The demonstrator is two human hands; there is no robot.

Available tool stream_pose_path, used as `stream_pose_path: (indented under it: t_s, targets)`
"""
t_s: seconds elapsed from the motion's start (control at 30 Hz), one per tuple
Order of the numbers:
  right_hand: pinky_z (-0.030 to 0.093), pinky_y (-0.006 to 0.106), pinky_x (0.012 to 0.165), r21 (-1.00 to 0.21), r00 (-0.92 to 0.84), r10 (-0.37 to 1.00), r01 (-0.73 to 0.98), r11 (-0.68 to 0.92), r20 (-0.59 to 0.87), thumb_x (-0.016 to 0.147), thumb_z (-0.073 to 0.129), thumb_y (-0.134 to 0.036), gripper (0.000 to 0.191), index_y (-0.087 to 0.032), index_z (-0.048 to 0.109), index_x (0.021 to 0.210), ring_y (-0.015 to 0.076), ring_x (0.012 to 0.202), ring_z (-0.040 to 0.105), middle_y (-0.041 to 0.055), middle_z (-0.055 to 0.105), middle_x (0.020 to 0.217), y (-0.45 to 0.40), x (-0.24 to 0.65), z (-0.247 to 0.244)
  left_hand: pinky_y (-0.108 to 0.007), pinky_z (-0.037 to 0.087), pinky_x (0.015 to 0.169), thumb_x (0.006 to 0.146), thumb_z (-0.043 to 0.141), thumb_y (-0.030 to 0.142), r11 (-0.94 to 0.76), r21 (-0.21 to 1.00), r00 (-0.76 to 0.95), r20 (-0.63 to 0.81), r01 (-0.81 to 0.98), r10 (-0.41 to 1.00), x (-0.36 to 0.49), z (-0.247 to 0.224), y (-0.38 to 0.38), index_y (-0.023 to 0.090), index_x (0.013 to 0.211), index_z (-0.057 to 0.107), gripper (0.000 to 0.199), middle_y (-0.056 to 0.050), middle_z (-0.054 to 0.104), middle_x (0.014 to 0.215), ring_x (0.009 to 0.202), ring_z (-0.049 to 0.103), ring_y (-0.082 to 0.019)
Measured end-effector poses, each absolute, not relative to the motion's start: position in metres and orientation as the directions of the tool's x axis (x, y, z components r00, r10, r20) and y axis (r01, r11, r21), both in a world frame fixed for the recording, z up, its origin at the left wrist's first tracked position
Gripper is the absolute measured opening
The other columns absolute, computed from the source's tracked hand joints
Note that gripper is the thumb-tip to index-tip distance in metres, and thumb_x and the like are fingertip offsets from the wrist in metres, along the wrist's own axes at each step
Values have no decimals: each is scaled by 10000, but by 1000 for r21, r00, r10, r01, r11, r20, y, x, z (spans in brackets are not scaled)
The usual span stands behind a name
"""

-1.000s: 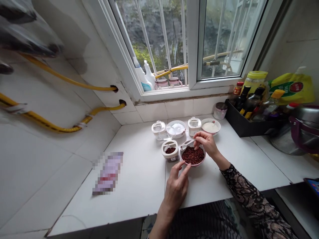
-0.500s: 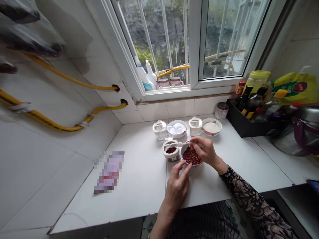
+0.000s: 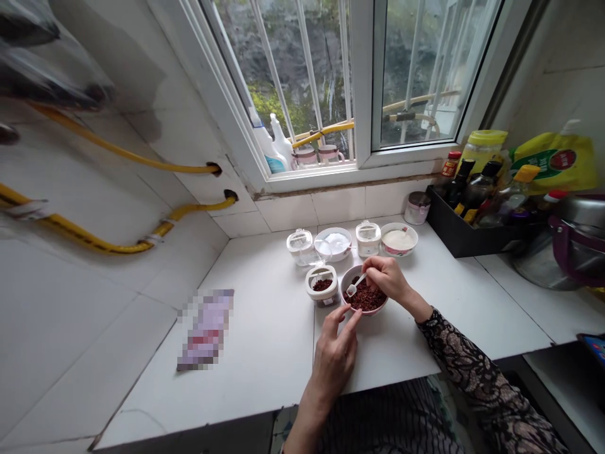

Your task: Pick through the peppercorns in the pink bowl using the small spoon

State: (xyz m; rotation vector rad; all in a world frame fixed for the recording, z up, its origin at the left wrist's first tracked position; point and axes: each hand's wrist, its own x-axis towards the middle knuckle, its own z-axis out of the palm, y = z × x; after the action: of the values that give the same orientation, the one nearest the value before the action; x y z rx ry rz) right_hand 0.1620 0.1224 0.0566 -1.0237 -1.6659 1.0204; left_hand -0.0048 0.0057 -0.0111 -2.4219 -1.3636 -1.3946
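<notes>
Pinching a white spoon (image 3: 352, 290), right hand (image 3: 386, 279) drawn narrow, left hand (image 3: 333, 350) loosely spread, fingertips touching bowl (image 3: 350, 275)

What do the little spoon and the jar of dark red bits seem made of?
Spoon: probably plastic, smooth, going by its even white colour. Jar: its smooth cream rim looks like plastic; the see-through body could be plastic or glass.

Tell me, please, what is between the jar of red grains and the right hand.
The head view shows the white spoon and the left part of the grain bowl.
</notes>
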Motion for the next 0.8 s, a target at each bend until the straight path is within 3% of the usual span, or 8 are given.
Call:
stream_pose_path:
  t_s: [0.13, 0.6, 0.8]
  targets:
    - [350, 201, 340, -980, -205, 966, 88, 180, 159, 646, 490, -190, 120, -202, 609, 636, 111, 327, 492, -38, 594, 446, 127, 167, 60, -354, 587, 928, 910, 451, 2, -613, 374, 207, 713, 696, 670, -5, -10, 6, 263, 1399, 517, 558, -114, 548, 1292, 1181, 592, -214]
    - [370, 182, 325, -997, -196, 977, -15, 82, 83, 616, 527, -232, 104, -182, 618, 628, 100, 308, 501, -34, 610, 437, 130, 168, 62, -356, 590, 920, 906, 450, -1, -616, 376, 207, 714, 693, 669, -5, -12, 6, 261, 1394, 522, 558, -119, 550, 1295, 1180, 591, -219]
    - [516, 233, 458, -981, -229, 960, -138, 133, 162, 722, 626, -315, 145, -178, 628, 768, 124, 423, 608, -13, 674, 567, 127, 163, 64, -370, 596, 904, 911, 442, 2, -626, 373, 217, 716, 684, 664, -5, -12, 7, 256, 1409, 504, 562, -129, 548, 1285, 1177, 592, -227]
